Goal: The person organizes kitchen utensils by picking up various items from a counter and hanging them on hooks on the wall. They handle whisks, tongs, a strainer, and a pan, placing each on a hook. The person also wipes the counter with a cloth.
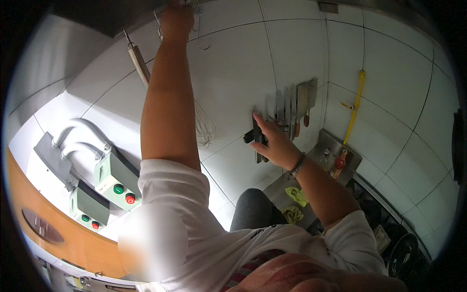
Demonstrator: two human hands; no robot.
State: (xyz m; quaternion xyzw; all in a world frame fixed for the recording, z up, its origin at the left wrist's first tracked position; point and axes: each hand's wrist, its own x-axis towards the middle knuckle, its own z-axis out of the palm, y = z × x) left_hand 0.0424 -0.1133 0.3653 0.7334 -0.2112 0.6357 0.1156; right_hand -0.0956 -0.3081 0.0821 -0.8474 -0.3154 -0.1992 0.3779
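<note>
My left hand is raised to the metal hooks below a dark overhead edge; its fingers are partly cut off, so its grip is unclear. Beside that arm hang a wooden-handled tool and a wire whisk, both partly hidden. My right hand, with a dark bracelet at the wrist, is at the left end of a row of knives on the tiled wall, thumb and finger spread about dark handles. Whether it grips one cannot be told. A cleaver hangs at the row's right end.
Switch boxes with green and red buttons and grey conduits are on the left wall. Yellow-green cloths, a red-orange bottle and a clear bottle are on the steel surface. A yellow pipe runs up the right wall.
</note>
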